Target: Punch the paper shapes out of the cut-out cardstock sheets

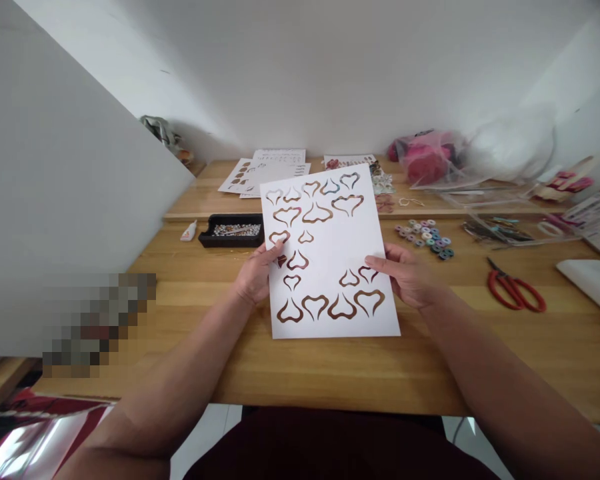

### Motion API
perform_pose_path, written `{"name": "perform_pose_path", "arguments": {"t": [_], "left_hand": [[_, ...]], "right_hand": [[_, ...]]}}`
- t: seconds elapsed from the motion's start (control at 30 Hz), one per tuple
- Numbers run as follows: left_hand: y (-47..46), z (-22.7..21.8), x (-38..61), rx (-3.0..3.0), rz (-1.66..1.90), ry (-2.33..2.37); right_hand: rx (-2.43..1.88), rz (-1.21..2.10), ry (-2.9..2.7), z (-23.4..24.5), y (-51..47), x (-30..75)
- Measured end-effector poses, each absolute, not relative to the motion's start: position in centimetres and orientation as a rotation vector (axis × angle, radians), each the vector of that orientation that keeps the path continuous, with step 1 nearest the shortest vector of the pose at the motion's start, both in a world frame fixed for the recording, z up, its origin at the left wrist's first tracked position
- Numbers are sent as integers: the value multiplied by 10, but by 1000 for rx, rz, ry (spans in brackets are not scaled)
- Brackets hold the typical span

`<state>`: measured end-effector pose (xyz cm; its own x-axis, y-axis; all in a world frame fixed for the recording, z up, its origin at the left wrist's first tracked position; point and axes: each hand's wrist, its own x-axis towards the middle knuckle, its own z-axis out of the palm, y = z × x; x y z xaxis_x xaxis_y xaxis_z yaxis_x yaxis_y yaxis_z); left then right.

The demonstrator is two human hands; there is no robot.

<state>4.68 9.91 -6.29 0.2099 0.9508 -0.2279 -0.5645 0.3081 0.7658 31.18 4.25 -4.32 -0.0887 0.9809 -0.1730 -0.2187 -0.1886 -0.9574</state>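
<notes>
White rectangular paper sheet (325, 247), brown heart-like outlines, held above pale-brown wooden table (340, 380); wood shows between sheet's bottom, table's front edge. Left hand (257, 273), right hand (407, 275) pinch sheet's 2 side edges, thumbs on face. Left of sheet: long black bead tray (233, 243). Right: small round multicoloured spools (427, 236), then red-handled scissors (511, 285).

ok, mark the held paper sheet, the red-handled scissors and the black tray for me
Paper sheet (330, 257): head view, blank white middle.
Red-handled scissors (511, 283): head view, where the handles meet.
Black tray (230, 242): head view, front wall.
</notes>
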Motion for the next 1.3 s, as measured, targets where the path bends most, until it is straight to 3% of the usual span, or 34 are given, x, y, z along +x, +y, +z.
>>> {"name": "perform_pose_path", "arguments": {"t": [0.63, 1.3], "left_hand": [[94, -65, 47, 686, 1043, 705], [84, -62, 51, 800, 971, 651]], "right_hand": [[-1306, 1463, -879, -45, 42, 300], [-1125, 1306, -776, -42, 47, 303]]}}
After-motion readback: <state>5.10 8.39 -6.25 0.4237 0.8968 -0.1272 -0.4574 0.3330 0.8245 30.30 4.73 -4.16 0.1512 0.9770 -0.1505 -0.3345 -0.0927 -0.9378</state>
